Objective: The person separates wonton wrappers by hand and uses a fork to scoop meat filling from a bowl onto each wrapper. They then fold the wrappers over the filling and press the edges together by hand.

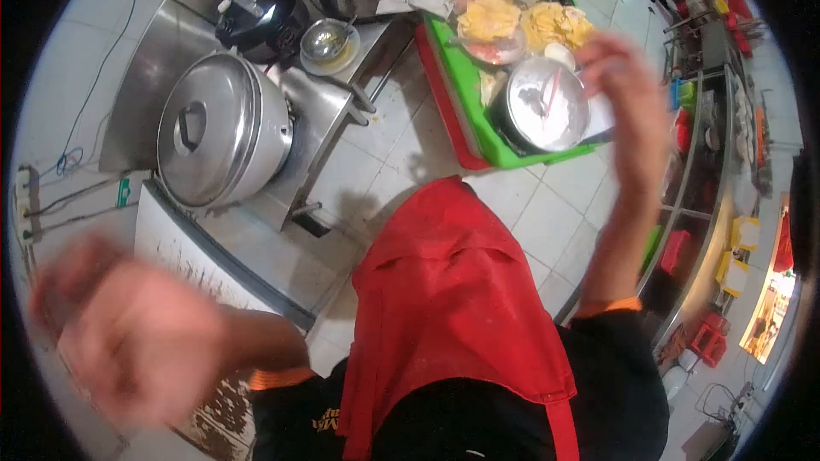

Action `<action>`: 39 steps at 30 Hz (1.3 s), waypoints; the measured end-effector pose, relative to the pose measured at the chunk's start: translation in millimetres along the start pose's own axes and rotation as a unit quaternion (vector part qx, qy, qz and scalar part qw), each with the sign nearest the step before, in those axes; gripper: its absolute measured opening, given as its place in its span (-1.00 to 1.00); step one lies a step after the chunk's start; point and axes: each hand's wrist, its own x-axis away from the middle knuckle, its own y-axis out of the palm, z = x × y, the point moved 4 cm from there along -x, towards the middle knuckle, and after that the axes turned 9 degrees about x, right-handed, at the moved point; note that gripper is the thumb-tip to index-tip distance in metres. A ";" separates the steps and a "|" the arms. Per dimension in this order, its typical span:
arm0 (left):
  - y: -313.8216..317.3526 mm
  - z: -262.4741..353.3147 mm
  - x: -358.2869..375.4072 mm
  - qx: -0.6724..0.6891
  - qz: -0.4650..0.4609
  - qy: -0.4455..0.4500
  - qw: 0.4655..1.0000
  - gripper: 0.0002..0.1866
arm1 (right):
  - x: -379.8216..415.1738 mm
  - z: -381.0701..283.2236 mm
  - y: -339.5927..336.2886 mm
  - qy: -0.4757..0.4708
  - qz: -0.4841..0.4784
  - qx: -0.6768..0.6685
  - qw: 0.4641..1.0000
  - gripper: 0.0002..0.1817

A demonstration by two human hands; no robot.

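My left hand (132, 324) is raised at the lower left, close to the camera and smeared by motion; its fingers cannot be made out. On the right, my right hand (619, 77) is lifted beside a pot with white contents (555, 115), its fingers blurred. That pot stands on a green tray (491, 141), with a reddish utensil across its top. Behind it are yellow food pieces (489, 17) in clear plastic and more yellow pieces (555, 27). A small white bowl (559, 55) sits between the pot and the food.
A large lidded pot (205, 132) stands on a steel counter (320, 102) at the left. Beyond it are a black appliance (260, 21) and a metal bowl (325, 40) on a plate. Shelves (696, 154) line the right side. Tiled floor (367, 162) shows in the middle.
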 end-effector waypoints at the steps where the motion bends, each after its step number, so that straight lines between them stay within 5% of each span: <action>1: -16.9 -27.6 12.3 -0.246 0.038 -0.104 0.963 -0.45 | -2.8 41.1 15.6 0.114 -0.031 -0.019 0.993 -0.63; 2: -11.4 -85.0 26.9 -0.310 -0.089 -0.087 0.943 -0.48 | -3.6 74.5 31.4 0.144 -0.027 -0.018 0.989 -0.59; 3: -19.7 -120.6 42.8 -0.344 0.029 -0.267 0.900 -0.50 | -6.6 111.1 44.6 0.208 -0.011 -0.065 0.976 -0.57; 5: -23.3 -175.2 65.9 -0.256 -0.002 -0.425 0.868 -0.53 | -24.2 165.5 66.0 0.255 0.029 -0.105 0.961 -0.53; 9: -55.0 -239.0 68.4 -0.268 -0.137 -0.502 0.811 -0.49 | -89.3 237.2 88.3 0.265 0.101 0.134 0.949 -0.39; 11: -66.4 -270.2 58.1 -0.248 -0.140 -0.531 0.798 -0.51 | -123.5 285.8 93.7 0.251 0.136 0.181 0.941 -0.36; 14: -95.8 -309.9 48.5 -0.334 -0.108 -0.609 0.711 -0.58 | -151.0 336.4 100.1 0.301 0.119 0.271 0.907 -0.32; 17: -118.7 -346.6 35.4 -0.323 -0.113 -0.634 0.694 -0.58 | -170.7 320.9 105.9 0.304 0.171 0.331 0.877 -0.30; 24: -127.9 -449.2 5.6 -0.287 -0.173 -0.653 0.679 -0.63 | -180.1 339.1 108.8 0.370 0.242 0.305 0.844 -0.25; 28: -117.0 -565.0 45.5 -0.227 -0.324 -0.651 0.647 -0.65 | -183.0 335.7 110.6 0.371 0.280 0.284 0.839 -0.30; 30: -96.8 -630.5 73.7 -0.217 -0.403 -0.621 0.636 -0.57 | -185.9 331.6 110.1 0.369 0.286 0.274 0.841 -0.35; 35: -46.6 -735.1 114.8 -0.239 -0.646 -0.362 0.628 -0.33 | -188.1 326.8 109.0 0.337 0.294 0.255 0.857 -0.46; 39: -35.6 -747.3 132.5 -0.233 -0.713 -0.350 0.561 -0.39 | -181.3 339.0 114.4 0.357 0.308 0.275 0.838 -0.48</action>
